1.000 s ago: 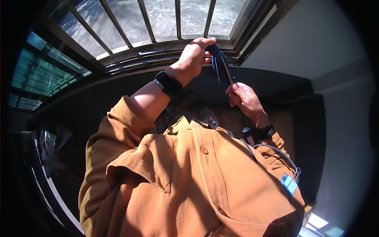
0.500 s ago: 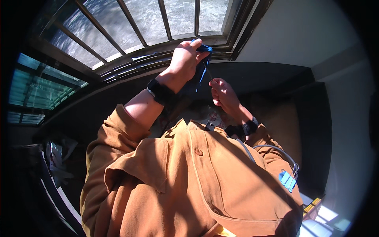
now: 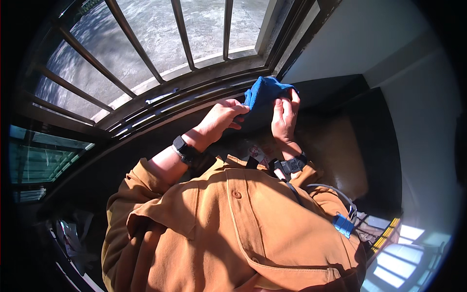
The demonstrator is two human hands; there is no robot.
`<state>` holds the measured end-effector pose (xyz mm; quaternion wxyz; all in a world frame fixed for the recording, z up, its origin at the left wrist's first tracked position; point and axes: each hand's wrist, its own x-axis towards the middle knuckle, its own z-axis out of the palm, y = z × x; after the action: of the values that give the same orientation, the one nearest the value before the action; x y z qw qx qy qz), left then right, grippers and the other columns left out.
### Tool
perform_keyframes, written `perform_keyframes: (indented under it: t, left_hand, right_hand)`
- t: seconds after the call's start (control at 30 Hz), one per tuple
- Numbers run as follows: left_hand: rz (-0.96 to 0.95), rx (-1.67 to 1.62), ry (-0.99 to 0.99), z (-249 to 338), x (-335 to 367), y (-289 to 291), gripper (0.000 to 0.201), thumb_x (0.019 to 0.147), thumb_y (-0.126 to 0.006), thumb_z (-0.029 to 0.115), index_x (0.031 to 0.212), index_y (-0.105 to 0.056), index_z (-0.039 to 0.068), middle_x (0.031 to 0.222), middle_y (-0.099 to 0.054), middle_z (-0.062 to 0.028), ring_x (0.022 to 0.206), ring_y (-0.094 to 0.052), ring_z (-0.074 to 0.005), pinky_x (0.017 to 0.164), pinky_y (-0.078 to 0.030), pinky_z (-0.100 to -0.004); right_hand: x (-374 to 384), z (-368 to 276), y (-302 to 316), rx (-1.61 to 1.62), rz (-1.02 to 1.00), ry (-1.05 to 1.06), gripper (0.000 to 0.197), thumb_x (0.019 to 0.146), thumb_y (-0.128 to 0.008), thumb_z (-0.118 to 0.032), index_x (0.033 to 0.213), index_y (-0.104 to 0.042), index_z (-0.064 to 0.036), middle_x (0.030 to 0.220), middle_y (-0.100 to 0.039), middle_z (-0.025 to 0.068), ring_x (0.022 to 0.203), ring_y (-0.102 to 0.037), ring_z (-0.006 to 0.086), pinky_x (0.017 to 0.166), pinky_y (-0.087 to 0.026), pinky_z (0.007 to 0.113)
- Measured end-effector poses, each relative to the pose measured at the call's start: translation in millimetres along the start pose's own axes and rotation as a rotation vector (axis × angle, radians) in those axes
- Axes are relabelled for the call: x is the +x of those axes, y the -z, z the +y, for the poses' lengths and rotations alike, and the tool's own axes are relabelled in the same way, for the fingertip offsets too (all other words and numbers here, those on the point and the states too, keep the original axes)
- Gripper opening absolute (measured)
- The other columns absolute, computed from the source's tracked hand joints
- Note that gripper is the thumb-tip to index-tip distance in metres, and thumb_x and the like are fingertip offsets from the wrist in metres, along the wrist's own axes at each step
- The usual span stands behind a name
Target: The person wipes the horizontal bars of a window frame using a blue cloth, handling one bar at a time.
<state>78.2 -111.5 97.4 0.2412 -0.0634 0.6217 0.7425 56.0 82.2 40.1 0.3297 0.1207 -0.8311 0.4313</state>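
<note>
A blue cloth [image 3: 266, 92] is spread in a loose peak between my two hands, in front of the barred window. My left hand [image 3: 221, 119] pinches its lower left corner between thumb and fingers. On the other side, my right hand [image 3: 284, 117] grips the right edge, with the thumb in front and some fingers partly hidden by the fabric. Both hands are raised at the near side of the window ledge, and the cloth hangs in the air close to the ledge.
Metal bars [image 3: 182, 34] cross the window above its grooved track [image 3: 146, 114]. A slim silvery tool, like a spanner, [image 3: 162, 96] lies on the ledge. A pale wall [image 3: 335, 44] stands at the right. Plastic bags [image 3: 73, 238] are at the lower left.
The cloth, narrow and hanging from my left hand before, is now opened out between both hands. My right hand has risen to its right edge; my left has moved lower.
</note>
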Motion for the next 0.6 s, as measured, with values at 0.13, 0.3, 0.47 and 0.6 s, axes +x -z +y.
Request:
perform_keyframes:
  t: [0.13, 0.3, 0.47, 0.6]
  left_hand:
    - [-0.079, 0.336, -0.13, -14, 25, 11, 0.024, 0.081, -0.068, 0.029, 0.078, -0.06, 0.006, 0.072, -0.053, 0.0015, 0.07, -0.053, -0.0098, 0.059, -0.044, -0.0239]
    - [-0.261, 0.278, -0.233, -21, 55, 15, 0.024, 0.082, -0.067, 0.026, 0.08, -0.063, 0.002, 0.064, -0.055, -0.0006, 0.06, -0.046, -0.0066, 0.055, -0.041, -0.0242]
    - [-0.242, 0.679, -0.457, -31, 65, 27, 0.027, 0.085, -0.06, 0.013, 0.107, -0.058, -0.004, 0.085, -0.057, -0.0078, 0.077, -0.053, -0.0135, 0.069, -0.046, -0.0284]
    - [-0.512, 0.4, -0.205, -33, 71, 50, 0.047, 0.087, -0.058, 0.012, 0.129, -0.043, 0.0, 0.084, -0.055, -0.0039, 0.081, -0.051, -0.0114, 0.074, -0.043, -0.0251]
  right_hand:
    - [3, -13, 5, -0.036, -0.102, -0.037, 0.021, 0.09, -0.052, -0.017, 0.086, -0.059, 0.0021, 0.136, -0.032, 0.0206, 0.115, -0.04, 0.0356, 0.096, -0.034, 0.041]
    - [-33, 8, -20, 0.613, -0.22, -0.825, 0.029, 0.095, -0.042, -0.026, 0.105, -0.056, -0.0031, 0.092, -0.055, 0.0042, 0.088, -0.05, 0.0132, 0.081, -0.041, 0.027]
    - [-31, -12, -44, 0.688, -0.222, -0.954, 0.037, 0.094, -0.046, -0.033, 0.113, -0.052, -0.0019, 0.098, -0.058, 0.0064, 0.089, -0.053, 0.0141, 0.078, -0.044, 0.027]
    - [-25, -2, -53, 0.484, -0.273, -0.74, 0.032, 0.093, -0.049, -0.029, 0.104, -0.057, -0.0005, 0.081, -0.062, 0.0042, 0.073, -0.056, 0.0149, 0.068, -0.046, 0.028]
